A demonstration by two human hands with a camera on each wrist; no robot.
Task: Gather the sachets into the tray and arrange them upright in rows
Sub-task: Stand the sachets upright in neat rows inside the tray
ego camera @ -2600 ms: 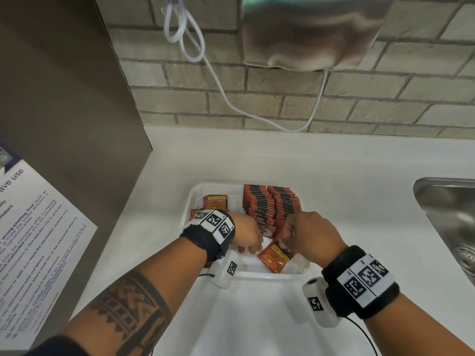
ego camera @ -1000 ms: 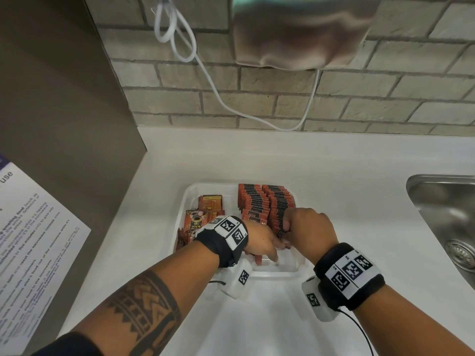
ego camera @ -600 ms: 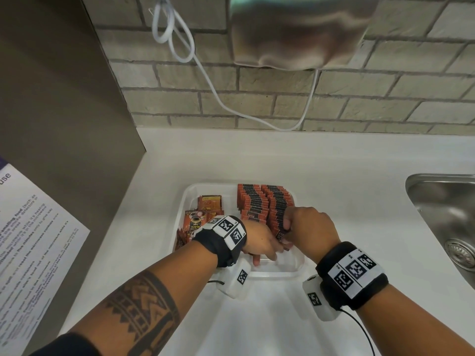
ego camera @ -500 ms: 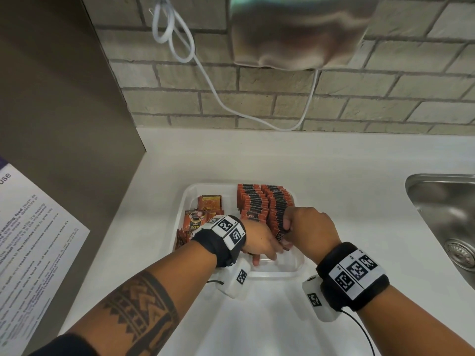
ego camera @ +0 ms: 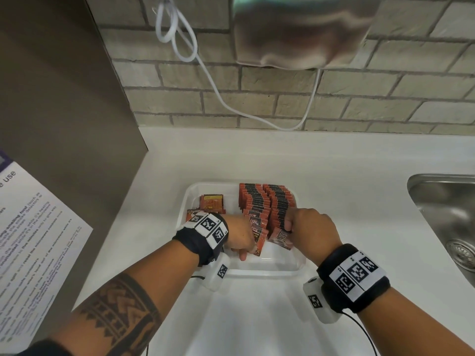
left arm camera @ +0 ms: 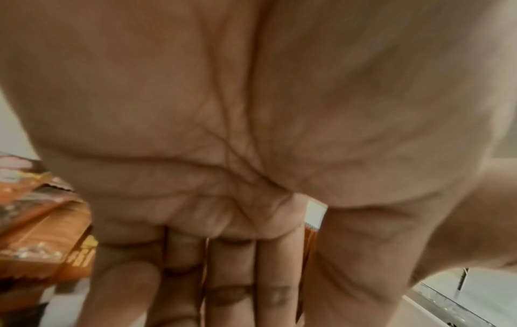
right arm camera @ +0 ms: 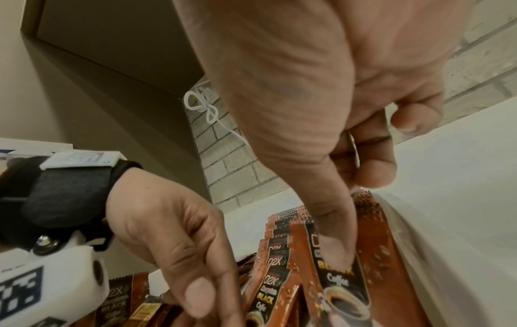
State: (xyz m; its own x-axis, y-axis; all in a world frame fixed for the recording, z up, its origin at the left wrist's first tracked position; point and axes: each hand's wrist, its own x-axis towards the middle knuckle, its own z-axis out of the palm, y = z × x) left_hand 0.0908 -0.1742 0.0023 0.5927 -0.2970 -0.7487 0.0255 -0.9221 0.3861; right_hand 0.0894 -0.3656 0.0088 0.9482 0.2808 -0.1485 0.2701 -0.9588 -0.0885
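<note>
A white tray (ego camera: 270,272) on the counter holds two rows of upright red-brown coffee sachets (ego camera: 253,199) (ego camera: 279,201). A few loose sachets (ego camera: 212,201) lie flat in its left part. My right hand (ego camera: 289,227) pinches the tilted front sachet (right arm camera: 344,285) of the right row, thumb (right arm camera: 334,247) on its face and fingers curled behind. My left hand (ego camera: 246,250) reaches down at the front of the left row, where it holds the front sachets (ego camera: 257,227) between thumb and straight fingers (left arm camera: 229,276). Its palm fills the left wrist view.
A steel sink (ego camera: 447,209) is set into the counter at the right. On the left rises a brown panel (ego camera: 64,111) with a printed notice (ego camera: 33,240). A brick wall behind carries a steel dispenser (ego camera: 295,29) and a white cable (ego camera: 213,88).
The sachet that lay flat at the tray's near end 2.6 s ago now leans at the front of the right row in my right hand. In the last half second both hands barely moved.
</note>
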